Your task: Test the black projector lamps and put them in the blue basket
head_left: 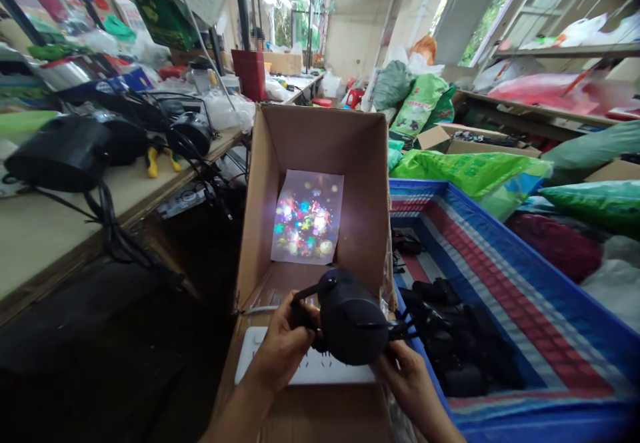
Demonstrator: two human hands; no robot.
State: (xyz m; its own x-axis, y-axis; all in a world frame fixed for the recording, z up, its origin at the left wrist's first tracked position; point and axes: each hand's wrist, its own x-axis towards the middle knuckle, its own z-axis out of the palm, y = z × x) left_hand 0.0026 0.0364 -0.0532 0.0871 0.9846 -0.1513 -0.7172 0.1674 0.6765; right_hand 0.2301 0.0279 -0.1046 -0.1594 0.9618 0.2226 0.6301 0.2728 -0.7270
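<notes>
The left hand [285, 346] grips a black projector lamp [353, 319] over a white power strip [250, 349]; whether the right hand [404, 371], at its other side, grips too I can't tell. Coloured light dapples a sheet [307, 216] inside the cardboard box [365, 196].

Projector [353, 323] matt plastic; box [327, 137] matt cardboard; sheet [307, 246] paper

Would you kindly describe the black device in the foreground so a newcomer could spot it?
Find the open cardboard box, then the white power strip at its near side. Over that strip, between left hand and right hand, is the black device. Unlike black units on the bench and in the blue bin, it is held.
</notes>
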